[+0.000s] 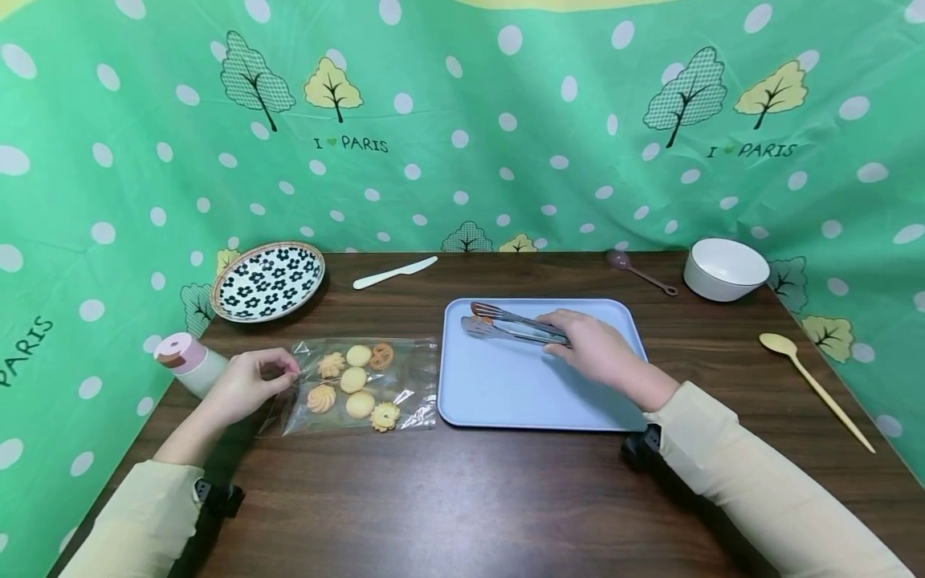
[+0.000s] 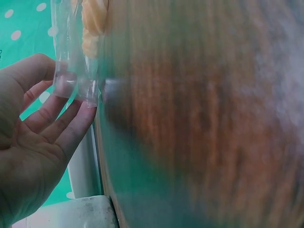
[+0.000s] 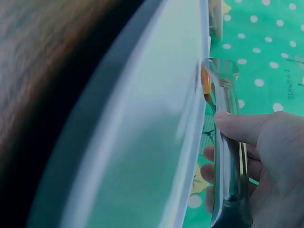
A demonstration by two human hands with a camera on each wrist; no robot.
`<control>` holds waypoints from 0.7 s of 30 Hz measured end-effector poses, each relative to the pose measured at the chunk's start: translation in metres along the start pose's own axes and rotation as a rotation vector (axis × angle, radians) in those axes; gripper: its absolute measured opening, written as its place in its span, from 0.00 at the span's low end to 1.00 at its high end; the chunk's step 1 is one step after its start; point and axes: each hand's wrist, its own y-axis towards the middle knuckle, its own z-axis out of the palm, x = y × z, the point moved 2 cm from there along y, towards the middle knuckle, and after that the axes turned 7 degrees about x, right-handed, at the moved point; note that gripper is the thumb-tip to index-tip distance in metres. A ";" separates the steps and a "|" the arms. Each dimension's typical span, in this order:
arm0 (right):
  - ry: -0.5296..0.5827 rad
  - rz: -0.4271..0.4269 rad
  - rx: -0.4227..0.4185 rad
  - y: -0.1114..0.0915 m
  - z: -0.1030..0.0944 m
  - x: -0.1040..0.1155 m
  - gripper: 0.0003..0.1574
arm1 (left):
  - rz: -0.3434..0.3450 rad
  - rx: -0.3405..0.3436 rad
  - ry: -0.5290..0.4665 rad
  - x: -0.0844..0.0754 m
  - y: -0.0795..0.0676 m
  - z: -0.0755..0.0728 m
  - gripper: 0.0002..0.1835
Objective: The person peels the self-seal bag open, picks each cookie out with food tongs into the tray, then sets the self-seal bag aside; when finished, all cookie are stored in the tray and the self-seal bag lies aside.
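Tongs (image 1: 509, 324) in right hand (image 1: 596, 348), thumb on top visible from wrist

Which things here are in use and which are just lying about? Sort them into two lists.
In use: left hand pinching the cookie bag; right hand gripping the tongs over the blue tray.

Lying about: patterned plate, white knife, white bowl, two spoons, pink-capped bottle.

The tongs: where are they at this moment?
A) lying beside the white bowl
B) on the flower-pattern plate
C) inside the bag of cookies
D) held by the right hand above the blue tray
D: the right hand holds the tongs over the blue tray.
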 end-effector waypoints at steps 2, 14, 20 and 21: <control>0.004 0.011 0.007 0.001 0.002 -0.004 0.29 | 0.001 -0.001 -0.003 0.000 0.000 0.000 0.03; 0.001 0.014 0.031 0.003 0.000 0.000 0.33 | -0.003 -0.006 0.004 0.000 0.000 0.000 0.04; -0.004 -0.090 0.009 -0.004 -0.003 0.029 0.30 | -0.013 -0.002 -0.008 -0.001 0.000 0.000 0.05; -0.009 -0.111 0.013 -0.005 -0.003 0.034 0.28 | -0.013 -0.004 -0.010 -0.001 0.000 0.000 0.05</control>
